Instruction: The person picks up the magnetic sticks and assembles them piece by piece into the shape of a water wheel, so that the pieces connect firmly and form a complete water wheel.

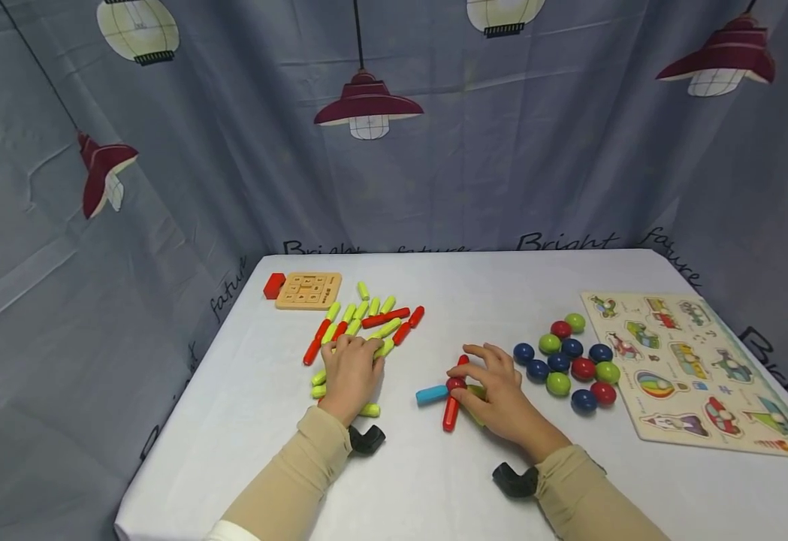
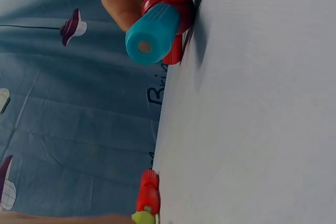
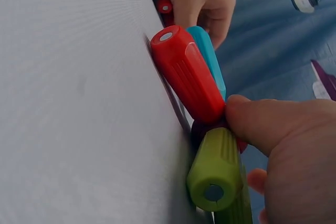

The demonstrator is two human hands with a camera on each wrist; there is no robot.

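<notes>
Ribbed red stick [image 3: 188, 74], blue stick [image 3: 209, 59] and green stick [image 3: 215, 169] join at one ball.

We cannot see the sticks under the left hand [image 1: 351, 373], the green stick [image 1: 478, 391] is mostly covered by the right hand [image 1: 495, 394], and the puzzle board's [image 1: 698, 368] small pictures are too small to read

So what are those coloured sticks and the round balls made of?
The sticks, like the red stick under the right hand, look like moulded plastic: matte, ribbed sides, with a grey, metallic-looking disc in each end, maybe a magnet. The balls look glossy and smooth, probably plastic or painted metal; I cannot tell which.
</notes>
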